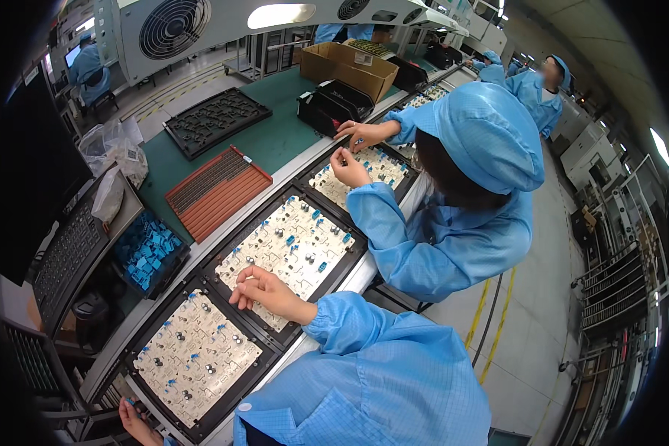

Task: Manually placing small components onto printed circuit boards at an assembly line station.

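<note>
My left hand (135, 422) rests at the near board's (193, 357) lower edge, fingers' state unclear. My right hand (264, 291), fingers pinched, presses a tiny component into the middle circuit board (293, 245): light, stiff, fragile, best held by its edges.

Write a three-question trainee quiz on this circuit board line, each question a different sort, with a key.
1. True or false: the person's right hand rests on the middle board panel.
2. Multiple choice: the open bin left of the conveyor holds A) blue components B) red caps C) screws.
3. Fill in: the ribbed tray on the green table is ___ in colour.

Key: 1 true. 2 A. 3 red-orange. The left hand sits at the lower picture edge by the nearest board panel, and what it holds cannot be made out.
</note>
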The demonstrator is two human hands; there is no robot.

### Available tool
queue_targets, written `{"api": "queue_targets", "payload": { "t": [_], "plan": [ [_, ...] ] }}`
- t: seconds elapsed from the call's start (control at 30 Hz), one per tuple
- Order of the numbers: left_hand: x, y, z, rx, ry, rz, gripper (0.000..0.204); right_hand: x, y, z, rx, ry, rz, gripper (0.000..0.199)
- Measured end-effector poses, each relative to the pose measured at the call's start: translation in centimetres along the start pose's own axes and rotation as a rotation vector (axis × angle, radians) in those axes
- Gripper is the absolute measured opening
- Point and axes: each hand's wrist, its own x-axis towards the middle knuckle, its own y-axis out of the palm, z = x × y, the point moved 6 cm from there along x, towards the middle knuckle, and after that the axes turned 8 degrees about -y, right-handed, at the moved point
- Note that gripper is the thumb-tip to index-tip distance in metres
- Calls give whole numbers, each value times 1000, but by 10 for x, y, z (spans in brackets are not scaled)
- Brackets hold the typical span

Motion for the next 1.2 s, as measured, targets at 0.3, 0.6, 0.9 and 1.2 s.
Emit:
{"api": "queue_targets", "payload": {
  "t": [0.3, 0.6, 0.9, 1.2],
  "plan": [
    [-52, 22, -36, 102, -95, -78, 41, 1, -3, -3, -22, 5, -2, 15],
    [-27, 16, -15, 47, -14, -85, 30, 0, -3, -1, 11, 19, 5, 16],
    [-25, 14, -13, 87, -10, -99, 28, 0, -2, 0, 14, 17, -7, 16],
    [-22, 13, -10, 45, -8, -57, 26, -1, -1, 0, 26, 21, 1, 16]
  ]
}}
